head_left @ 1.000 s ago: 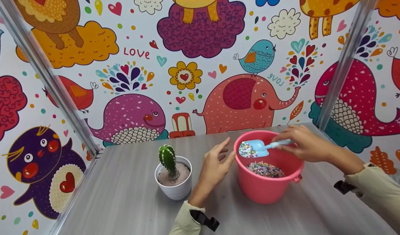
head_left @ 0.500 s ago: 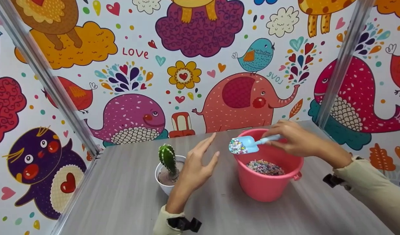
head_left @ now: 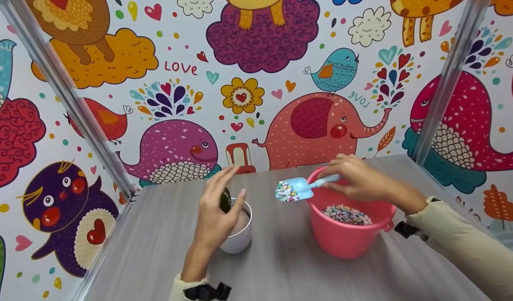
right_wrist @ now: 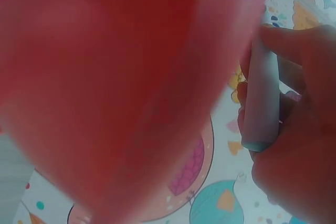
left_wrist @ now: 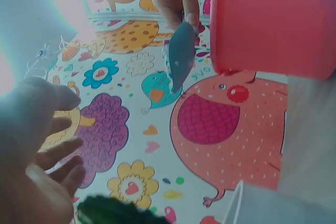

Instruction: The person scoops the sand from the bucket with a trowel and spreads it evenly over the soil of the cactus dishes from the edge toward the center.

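My right hand [head_left: 358, 177] grips the handle of a light blue toy shovel [head_left: 300, 186], its blade loaded with small multicoloured pebbles [head_left: 287, 191]. The shovel is in the air, its blade just left of the rim of a pink bucket [head_left: 344, 240]. More pebbles [head_left: 347, 214] lie inside the bucket. Fingers apart, my left hand [head_left: 214, 211] is in front of a cactus [head_left: 225, 200] and hides most of it; whether they touch I cannot tell. Sandy soil fills the white pot [head_left: 237, 243] around the cactus. In the left wrist view the shovel [left_wrist: 181, 59] appears edge-on.
Pot and bucket stand on a grey wood-grain table [head_left: 277, 267], with a strip of tabletop between them. A wall [head_left: 256, 138] printed with cartoon animals rises behind it. Metal posts [head_left: 72, 96] mark the corners.
My right hand has carried the loaded shovel left, from over the bucket to past its rim. My left hand has moved left from beside the bucket to the cactus pot.
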The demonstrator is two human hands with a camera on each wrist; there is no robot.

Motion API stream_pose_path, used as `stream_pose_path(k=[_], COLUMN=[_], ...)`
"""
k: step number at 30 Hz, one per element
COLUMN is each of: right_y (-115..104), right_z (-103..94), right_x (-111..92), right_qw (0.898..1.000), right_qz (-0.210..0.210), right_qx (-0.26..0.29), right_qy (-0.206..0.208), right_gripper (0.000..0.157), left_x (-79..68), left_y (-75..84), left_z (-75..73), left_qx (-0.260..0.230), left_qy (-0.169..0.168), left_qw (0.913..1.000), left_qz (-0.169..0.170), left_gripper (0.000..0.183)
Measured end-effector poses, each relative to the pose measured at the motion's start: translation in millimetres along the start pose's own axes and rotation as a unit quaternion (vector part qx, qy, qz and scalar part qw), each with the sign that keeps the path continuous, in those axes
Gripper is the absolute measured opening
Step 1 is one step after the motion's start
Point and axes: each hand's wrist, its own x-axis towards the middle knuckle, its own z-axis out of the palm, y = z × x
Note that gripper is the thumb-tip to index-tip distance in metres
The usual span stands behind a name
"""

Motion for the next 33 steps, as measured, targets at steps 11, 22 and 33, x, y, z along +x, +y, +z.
stream_pose_path(k=[11,22,33], right_y=[-17.5,-34.0,-56.5], right_z=[16.7,18.7,27.3], right_x=[13.9,18.2,31.9], right_qw=[0.999,1.000,1.000], right_qz=[-0.019,-0.021,-0.011], right_qx=[0.014,-0.005,-0.002], right_qy=[-0.028,-0.019,-0.021], right_gripper=[0.029,0.029,0.031], left_x=[-14.6,-34.7,-44.6], left_y=[-49.6,-82.5,-99.2], left_z=[-28.6,-35.7,-37.7], left_qx=[0.004,0.019,0.013], left_qy=[0.033,-0.106,-0.206], left_qw=[0.9930,0.9722,0.9486], left_qz=[-0.114,-0.208,-0.240], left_gripper=[0.077,0.101,0.113])
